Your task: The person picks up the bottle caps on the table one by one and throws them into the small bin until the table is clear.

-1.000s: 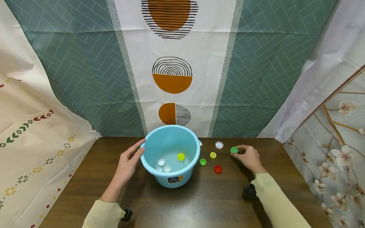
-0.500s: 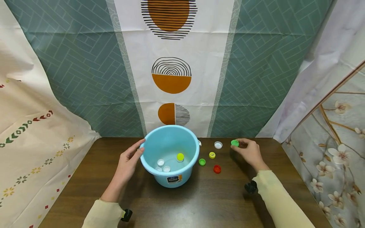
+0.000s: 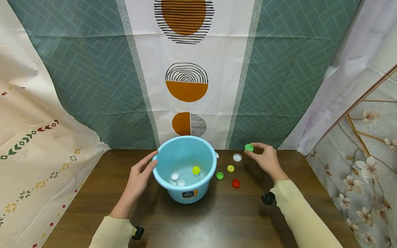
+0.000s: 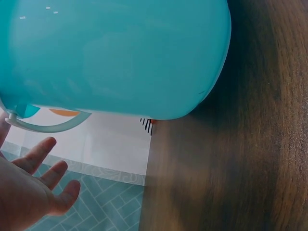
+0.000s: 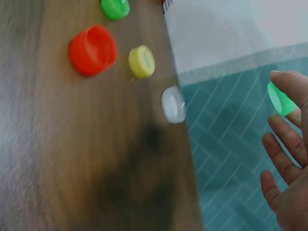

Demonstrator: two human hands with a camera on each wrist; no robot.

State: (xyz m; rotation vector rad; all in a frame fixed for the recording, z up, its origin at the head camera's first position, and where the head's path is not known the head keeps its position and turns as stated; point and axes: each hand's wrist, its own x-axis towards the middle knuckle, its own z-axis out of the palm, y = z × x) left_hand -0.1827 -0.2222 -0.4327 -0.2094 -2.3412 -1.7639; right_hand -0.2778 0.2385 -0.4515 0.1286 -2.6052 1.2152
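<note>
Above the wooden table (image 3: 217, 217), right hand (image 3: 263, 160) pinches green cap (image 3: 249, 147); left hand (image 3: 139, 175), fingers straight, touches bucket (image 3: 184, 165).

A small round green plastic bottle cap (image 3: 249, 147) was pinched between the fingertips of the right hand (image 3: 263, 159), lifted clear of the dark wooden table (image 3: 217, 220). A round light-blue plastic bucket (image 3: 185, 193) stood upright, the left hand (image 3: 139, 175) resting against its rim.

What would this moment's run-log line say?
right hand: pinches green cap above table | left hand: open, on blue bucket rim | bucket: yellow cap, white caps | table: four caps
</note>
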